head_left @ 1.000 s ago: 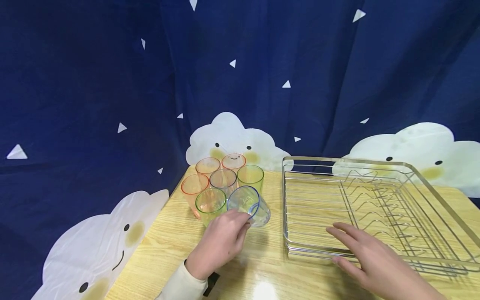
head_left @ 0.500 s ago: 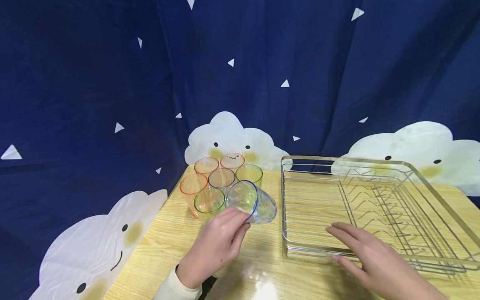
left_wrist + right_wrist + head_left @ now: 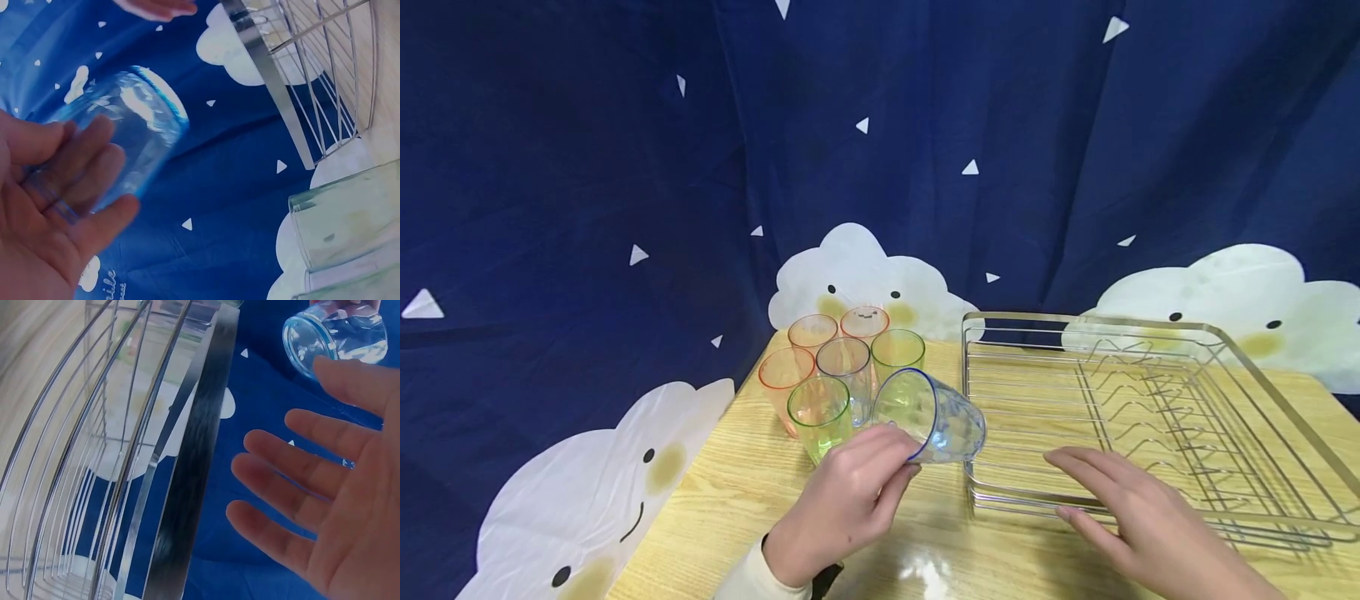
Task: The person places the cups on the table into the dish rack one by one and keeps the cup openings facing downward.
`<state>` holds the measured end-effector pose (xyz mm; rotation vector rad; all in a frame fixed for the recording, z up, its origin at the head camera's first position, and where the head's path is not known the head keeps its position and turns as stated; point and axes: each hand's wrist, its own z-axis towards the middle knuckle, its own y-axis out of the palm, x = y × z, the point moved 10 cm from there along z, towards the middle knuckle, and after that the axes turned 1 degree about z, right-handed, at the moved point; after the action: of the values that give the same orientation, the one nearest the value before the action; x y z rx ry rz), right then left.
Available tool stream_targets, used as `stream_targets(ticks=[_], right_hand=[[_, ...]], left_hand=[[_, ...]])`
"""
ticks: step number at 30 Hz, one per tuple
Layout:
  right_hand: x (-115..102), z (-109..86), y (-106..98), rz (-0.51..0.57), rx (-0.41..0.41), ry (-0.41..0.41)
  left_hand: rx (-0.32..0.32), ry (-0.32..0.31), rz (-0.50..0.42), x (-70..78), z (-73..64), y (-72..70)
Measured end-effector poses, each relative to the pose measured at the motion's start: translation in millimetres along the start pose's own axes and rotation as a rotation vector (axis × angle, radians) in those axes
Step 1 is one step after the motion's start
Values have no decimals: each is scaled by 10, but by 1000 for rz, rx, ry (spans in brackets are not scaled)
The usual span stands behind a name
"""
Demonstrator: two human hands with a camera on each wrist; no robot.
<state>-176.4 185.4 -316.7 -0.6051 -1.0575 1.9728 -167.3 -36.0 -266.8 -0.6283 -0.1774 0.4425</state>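
Note:
My left hand [image 3: 853, 492] pinches the rim of a clear blue-rimmed cup [image 3: 958, 425], which is tilted with its base toward the right. In the left wrist view the same cup [image 3: 147, 119] shows beyond the fingers. Beside the metal dish rack [image 3: 970, 483], my right hand [image 3: 1138, 521] hovers over its front edge with fingers extended and holds nothing. Several tinted cups stand upright in a cluster behind the left hand, among them a green-rimmed cup [image 3: 820, 417], an orange-red one [image 3: 782, 383] and a dark-blue-rimmed one [image 3: 850, 375].
The rack has wire dividers [image 3: 1150, 408] in its right part and parallel wires in its left. A wooden table [image 3: 730, 483] carries everything. A dark blue curtain [image 3: 850, 167] with white clouds hangs right behind and to the left.
My left hand has lifted the blue-rimmed cup away from the cluster, tipped it nearly sideways and moved it right toward the rack. The right hand has barely moved.

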Motion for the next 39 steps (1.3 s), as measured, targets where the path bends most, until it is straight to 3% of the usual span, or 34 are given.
stream_targets(ticks=[5, 14, 21, 30, 39], right_hand=[[-48, 30, -48, 67, 18, -15], [-77, 53, -82, 145, 10, 19], [-183, 129, -129, 239, 43, -27], [-195, 143, -85, 281, 2, 31], [-177, 157, -78, 277, -28, 38]], left_hand=[[17, 94, -35, 128, 35, 17], [19, 200, -32, 279, 61, 67], [18, 288, -68, 391, 55, 104], [11, 310, -93, 441, 45, 141], [0, 305, -99, 449, 21, 172]])
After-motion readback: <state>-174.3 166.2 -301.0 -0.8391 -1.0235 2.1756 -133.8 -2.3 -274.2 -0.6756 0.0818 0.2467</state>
